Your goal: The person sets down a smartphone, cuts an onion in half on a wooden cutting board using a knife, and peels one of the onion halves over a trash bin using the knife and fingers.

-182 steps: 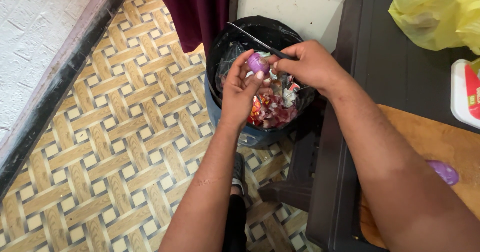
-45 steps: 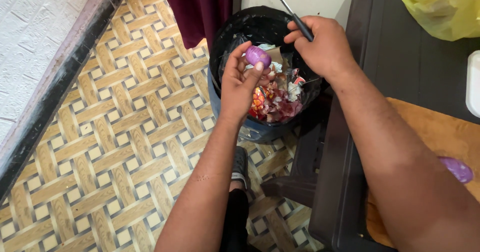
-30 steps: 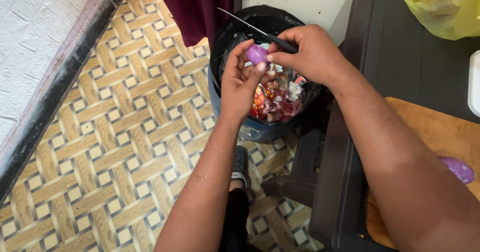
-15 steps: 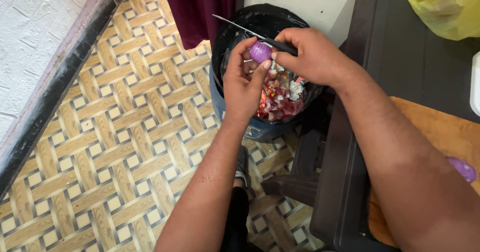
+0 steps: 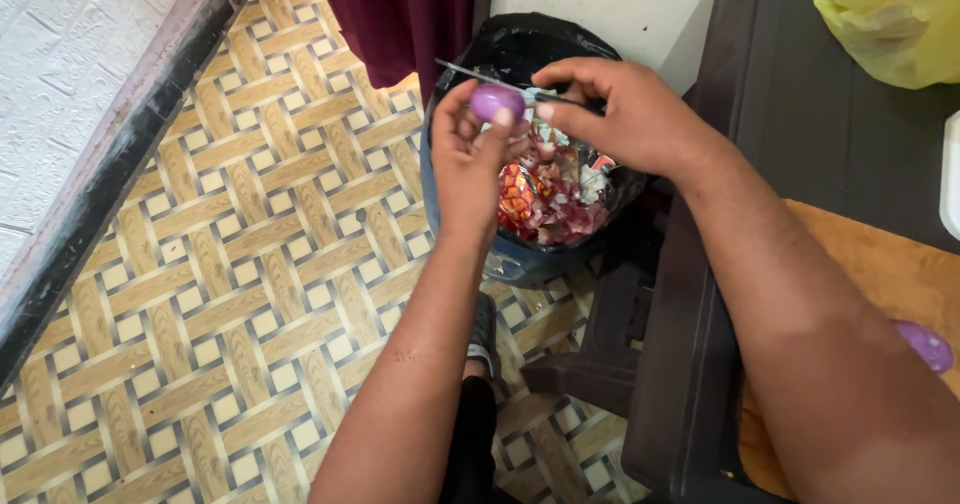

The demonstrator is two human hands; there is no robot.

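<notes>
The left hand (image 5: 470, 159) held a small purple onion (image 5: 497, 101) in its fingers, right over the trash bin (image 5: 520, 264). The right hand's (image 5: 630, 114) fingers pinched a knife (image 5: 478, 72) beside it. The blade might have slipped and nicked a finger, or the onion dropped in.

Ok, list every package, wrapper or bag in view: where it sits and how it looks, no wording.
Wrapper: in the bin among peelings, below the left hand; crumpled, red, orange and yellow.
Bin liner: lines the round bin on the floor; black, glossy.
Yellow bag: on the dark table, top right; crumpled thin plastic.
No signs or screens.
</notes>
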